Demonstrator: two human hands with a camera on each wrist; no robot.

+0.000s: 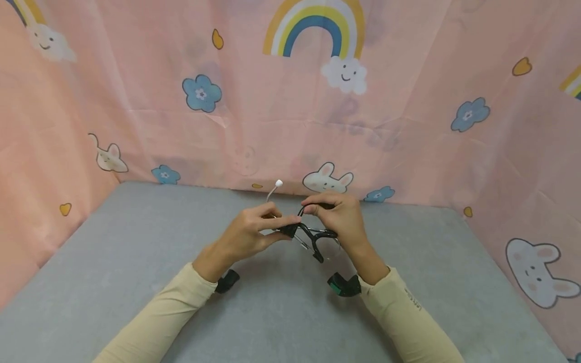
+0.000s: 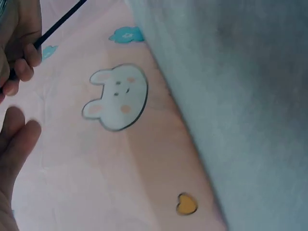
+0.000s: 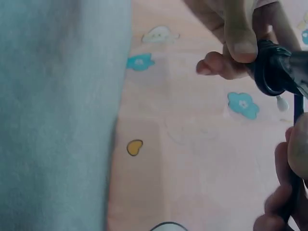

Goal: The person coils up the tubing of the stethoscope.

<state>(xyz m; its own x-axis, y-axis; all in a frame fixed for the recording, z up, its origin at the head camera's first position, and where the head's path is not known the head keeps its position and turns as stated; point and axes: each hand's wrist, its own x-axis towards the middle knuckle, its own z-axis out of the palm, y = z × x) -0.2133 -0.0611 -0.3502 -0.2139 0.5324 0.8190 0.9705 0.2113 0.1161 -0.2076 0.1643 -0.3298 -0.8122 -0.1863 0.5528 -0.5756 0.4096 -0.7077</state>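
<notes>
Both hands hold a black and silver stethoscope [image 1: 313, 237] above the far middle of the table. My left hand [image 1: 247, 227] grips its black part between thumb and fingers. A thin metal stem with a white tip [image 1: 279, 183] sticks up behind that hand. My right hand [image 1: 342, 217] pinches the black tube [image 1: 301, 209], which curves down towards the left fingers. Below the hands hang a black forked piece and silver rods. In the right wrist view, the left thumb presses a ridged black round part [image 3: 269, 67] beside shiny metal, while the right fingers curl around the tube.
The grey table [image 1: 272, 312] ends at a pink curtain [image 1: 254, 126] printed with rainbows, rabbits and flowers, which also rises along both sides. A black wrist device [image 1: 227, 281] sits under the left wrist, and another device [image 1: 343, 285] under the right.
</notes>
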